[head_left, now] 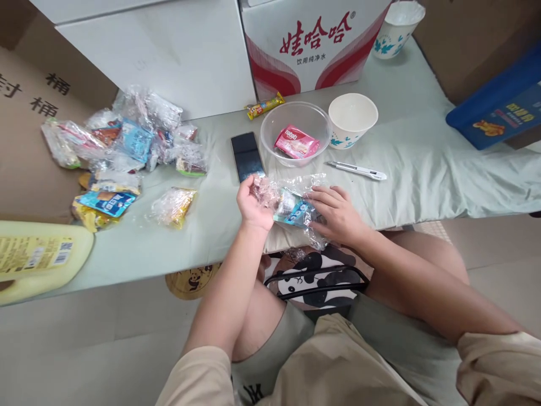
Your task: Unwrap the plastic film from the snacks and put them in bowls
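Head view: we have the blue packet (296,213) lengthwise between our left hand (256,210), clutching its clear wrap (267,193), and our nearer right hand (336,213), laid over its right end, grip unclear.

Main surface: a pale green cloth (439,175), softly creased, spanning the frame from left edge to right edge. Rear boundary: a plain white box (169,56), top centre-left, adjoining a white-and-red carton (270,34) with red lettering. Left boundary: a brown cardboard box (21,158) with black print. Floor (63,355): grey tile with visible seams, lower left and right. Lighting: diffuse, shadows soft.
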Available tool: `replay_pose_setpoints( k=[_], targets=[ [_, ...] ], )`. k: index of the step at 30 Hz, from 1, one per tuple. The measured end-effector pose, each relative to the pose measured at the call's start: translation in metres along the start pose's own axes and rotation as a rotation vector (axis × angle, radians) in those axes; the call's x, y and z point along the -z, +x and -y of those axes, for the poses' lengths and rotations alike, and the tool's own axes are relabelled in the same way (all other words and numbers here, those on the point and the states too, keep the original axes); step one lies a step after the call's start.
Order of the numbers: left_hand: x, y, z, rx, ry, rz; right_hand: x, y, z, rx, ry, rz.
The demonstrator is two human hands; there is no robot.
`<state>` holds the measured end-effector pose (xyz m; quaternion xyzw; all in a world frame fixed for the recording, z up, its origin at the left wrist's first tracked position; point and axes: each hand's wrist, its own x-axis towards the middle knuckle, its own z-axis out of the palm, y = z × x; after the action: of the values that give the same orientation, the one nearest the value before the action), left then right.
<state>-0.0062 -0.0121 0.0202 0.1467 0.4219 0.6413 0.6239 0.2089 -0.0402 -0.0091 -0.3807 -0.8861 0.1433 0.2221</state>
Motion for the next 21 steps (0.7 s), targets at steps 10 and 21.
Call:
replay_pose_setpoints(
  k=[10,21],
  targets=[
    [-0.015,-0.013,0.000,0.147,-0.075,0.030,0.009,0.009,0.000,-0.011,0.327,0.160],
    [-0.005,-0.016,-0.019,0.107,-0.164,0.027,0.021,0.005,0.005,-0.083,0.289,-0.040]
  ],
)
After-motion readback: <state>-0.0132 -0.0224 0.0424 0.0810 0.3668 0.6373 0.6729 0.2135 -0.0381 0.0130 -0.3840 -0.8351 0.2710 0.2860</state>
